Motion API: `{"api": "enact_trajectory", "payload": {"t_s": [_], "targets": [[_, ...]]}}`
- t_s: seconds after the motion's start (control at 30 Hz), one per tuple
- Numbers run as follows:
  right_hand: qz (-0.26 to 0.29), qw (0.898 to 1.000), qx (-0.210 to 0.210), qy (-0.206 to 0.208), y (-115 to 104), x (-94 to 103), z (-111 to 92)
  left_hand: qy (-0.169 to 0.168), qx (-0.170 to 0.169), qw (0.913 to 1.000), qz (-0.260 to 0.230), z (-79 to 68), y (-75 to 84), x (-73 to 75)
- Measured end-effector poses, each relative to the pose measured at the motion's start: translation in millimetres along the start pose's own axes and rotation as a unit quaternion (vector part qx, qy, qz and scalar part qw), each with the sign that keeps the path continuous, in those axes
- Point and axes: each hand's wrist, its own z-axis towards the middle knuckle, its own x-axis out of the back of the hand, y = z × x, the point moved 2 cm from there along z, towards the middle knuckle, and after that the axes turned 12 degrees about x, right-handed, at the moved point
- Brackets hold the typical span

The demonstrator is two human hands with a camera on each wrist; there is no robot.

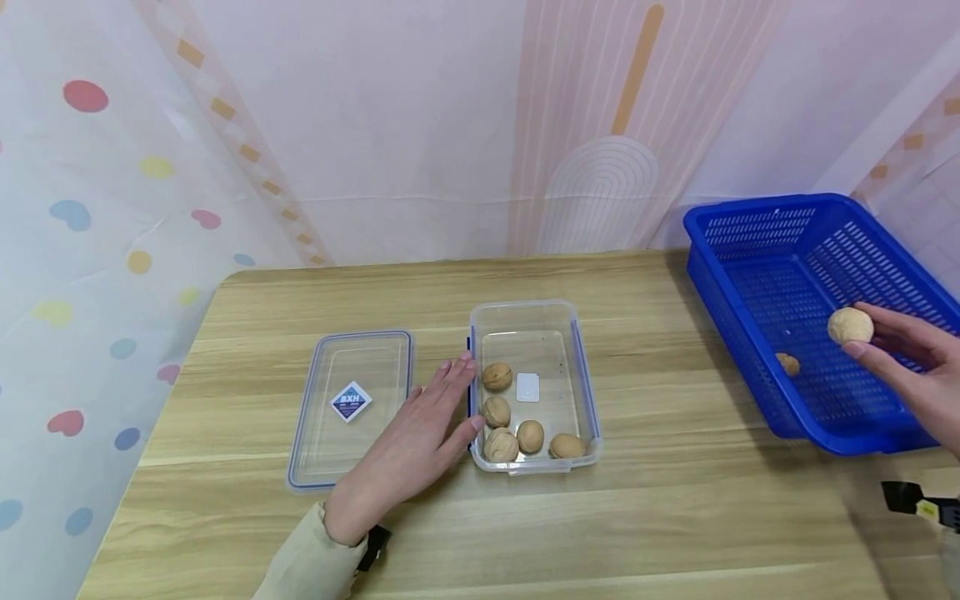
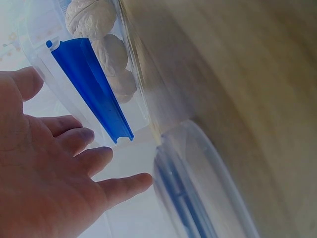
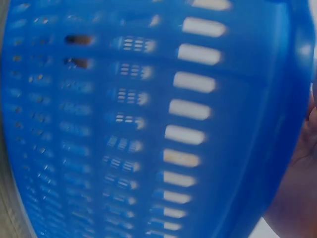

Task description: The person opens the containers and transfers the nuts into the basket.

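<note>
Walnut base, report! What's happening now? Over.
Right hand pinching walnut over blue basket. Left hand at clear box. Five walnuts boxed, one visible in basket. Lid off, aside.

Soft shadow edges the basket [image 1: 787, 287] in bright light; wrist views blur.

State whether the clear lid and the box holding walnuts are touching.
Apart. The head view shows a strip of bare table between the lid and the box.

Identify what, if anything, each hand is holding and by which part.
The right hand pinches a walnut by its right side in the head view. The left hand, at the edge of the clear box, holds nothing.
</note>
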Motion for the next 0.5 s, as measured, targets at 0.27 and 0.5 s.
{"api": "enact_trajectory", "payload": {"t_s": [0.27,0.5], "targets": [[-0.011,1.0,-0.013,-0.016,31,-0.5,-5,-0.003,0.0,1.0,-0.002,0.4,-0.6,-0.2],[-0.027,0.999,-0.031,-0.035,78,-2.0,-9,-0.006,0.002,1.0,-0.003,0.6,-0.9,0.0]]}}
